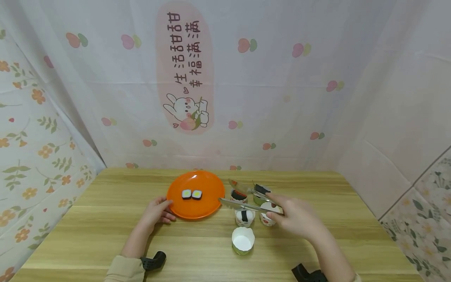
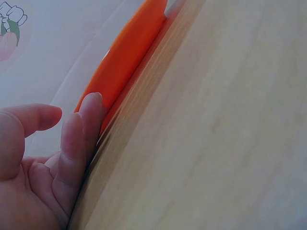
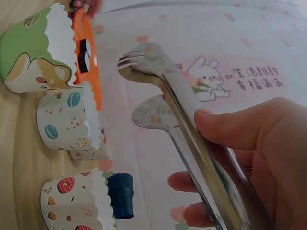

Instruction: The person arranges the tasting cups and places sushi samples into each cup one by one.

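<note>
My right hand (image 1: 297, 216) grips the tongs (image 3: 189, 129), likely springy, slick: hold mid-handle. My left hand (image 1: 156, 211), fingers loosely extended, touches the plate (image 1: 211, 194) near the far edge of the desk (image 1: 197, 250).

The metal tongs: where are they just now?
In the head view, the metal tongs are just right of centre, held in the person's right hand over the paper cups, with their tips by the right edge of the orange plate.

The plate (image 1: 210, 188) is plain orange, the tongs (image 3: 182, 108) silver, the bench (image 1: 197, 250) streaky yellow-brown, one cup (image 3: 36, 57) green with a cartoon animal.
</note>
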### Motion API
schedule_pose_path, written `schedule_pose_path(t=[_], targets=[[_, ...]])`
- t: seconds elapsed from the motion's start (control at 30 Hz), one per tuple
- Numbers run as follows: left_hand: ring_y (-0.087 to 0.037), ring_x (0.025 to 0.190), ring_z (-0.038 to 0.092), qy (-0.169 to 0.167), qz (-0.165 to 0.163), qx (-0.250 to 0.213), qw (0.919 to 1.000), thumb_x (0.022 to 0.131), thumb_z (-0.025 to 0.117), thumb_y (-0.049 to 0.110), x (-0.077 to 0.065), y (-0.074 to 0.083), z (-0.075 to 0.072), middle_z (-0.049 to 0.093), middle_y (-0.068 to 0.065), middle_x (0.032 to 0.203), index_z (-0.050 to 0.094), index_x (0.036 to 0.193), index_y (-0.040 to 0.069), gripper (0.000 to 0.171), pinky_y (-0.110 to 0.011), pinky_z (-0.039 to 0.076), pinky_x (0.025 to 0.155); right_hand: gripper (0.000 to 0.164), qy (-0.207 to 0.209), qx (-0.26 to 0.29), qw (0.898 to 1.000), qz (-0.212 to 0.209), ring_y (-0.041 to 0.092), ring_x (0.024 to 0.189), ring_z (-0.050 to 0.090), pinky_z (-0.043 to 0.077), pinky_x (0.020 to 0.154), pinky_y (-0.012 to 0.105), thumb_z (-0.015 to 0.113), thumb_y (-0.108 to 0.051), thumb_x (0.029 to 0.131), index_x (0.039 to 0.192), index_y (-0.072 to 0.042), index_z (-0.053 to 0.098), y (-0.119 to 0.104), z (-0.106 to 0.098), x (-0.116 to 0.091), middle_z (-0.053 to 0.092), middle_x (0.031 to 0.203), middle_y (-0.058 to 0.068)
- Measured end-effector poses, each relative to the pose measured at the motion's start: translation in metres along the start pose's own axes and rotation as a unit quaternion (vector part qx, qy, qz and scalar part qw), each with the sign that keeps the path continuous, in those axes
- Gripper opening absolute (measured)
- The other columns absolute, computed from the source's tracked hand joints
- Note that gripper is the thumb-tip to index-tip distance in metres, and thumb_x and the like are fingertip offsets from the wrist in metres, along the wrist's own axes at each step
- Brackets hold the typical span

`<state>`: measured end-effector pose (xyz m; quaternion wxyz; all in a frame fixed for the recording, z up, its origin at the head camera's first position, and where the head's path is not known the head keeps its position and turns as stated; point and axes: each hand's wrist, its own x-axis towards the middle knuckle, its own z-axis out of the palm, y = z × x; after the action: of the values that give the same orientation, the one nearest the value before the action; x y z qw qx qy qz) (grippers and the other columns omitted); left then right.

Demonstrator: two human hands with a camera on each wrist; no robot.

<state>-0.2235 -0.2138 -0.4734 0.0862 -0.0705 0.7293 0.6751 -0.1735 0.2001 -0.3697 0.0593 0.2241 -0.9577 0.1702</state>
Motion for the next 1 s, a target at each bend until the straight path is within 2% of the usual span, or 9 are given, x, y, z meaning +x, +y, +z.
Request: schedule_pose_path(t=[0.2,0.47,0.63,0.83,1.0], targets=[[-0.017,0.057,0.064,0.002,0.003,-0.002,1.0000,0.101,0.047,0.016,-0.001,0.000,0.000,0.062,-0.009,0.074,0.037,0.132,-0.012,0.042,-0.024,0.053,0.051,0.051,0.001,-0.003,1.000,0.011,0.009,0.074,0.060,0.044,0.057,0.030,0.071,-0.032,0.086,0.133,-0.014,0.058,-0.008,0.003,0.006,0.068,0.102,-0.004],[-0.017,0.057,0.064,-0.002,0.003,-0.003,1.0000,0.101,0.046,0.017,0.000,-0.001,-0.001,0.062,-0.009,0.075,0.036,0.133,-0.011,0.044,-0.025,0.053,0.052,0.054,-0.001,-0.012,1.000,0.001,0.005,0.068,0.057,0.042,0.053,0.028,0.072,-0.034,0.085,0.134,-0.015,0.057,-0.014,0.012,0.016,0.068,0.098,-0.008],[-0.017,0.057,0.064,-0.004,0.003,-0.002,1.0000,0.101,0.047,0.018,-0.001,0.000,-0.001,0.063,-0.009,0.074,0.037,0.132,-0.011,0.043,-0.025,0.053,0.052,0.055,0.002,-0.030,0.999,-0.017,0.012,0.079,0.063,0.047,0.058,0.031,0.072,-0.033,0.086,0.132,-0.009,0.057,-0.020,0.016,0.021,0.068,0.098,-0.004],[-0.017,0.057,0.065,-0.002,0.002,0.000,1.0000,0.101,0.047,0.018,-0.001,0.000,-0.001,0.062,-0.009,0.074,0.037,0.131,-0.011,0.042,-0.025,0.053,0.052,0.056,0.000,-0.066,0.997,-0.032,0.019,0.090,0.066,0.053,0.068,0.039,0.070,-0.036,0.087,0.133,-0.009,0.056,-0.029,0.017,0.027,0.067,0.112,0.003],[-0.017,0.057,0.065,-0.002,0.000,0.001,1.0000,0.101,0.046,0.017,-0.001,0.001,0.000,0.063,-0.009,0.074,0.037,0.132,-0.010,0.042,-0.025,0.053,0.052,0.056,0.000,-0.075,0.996,-0.048,0.011,0.071,0.061,0.044,0.051,0.026,0.071,-0.036,0.087,0.136,-0.014,0.055,-0.033,0.020,0.030,0.068,0.102,-0.001]])
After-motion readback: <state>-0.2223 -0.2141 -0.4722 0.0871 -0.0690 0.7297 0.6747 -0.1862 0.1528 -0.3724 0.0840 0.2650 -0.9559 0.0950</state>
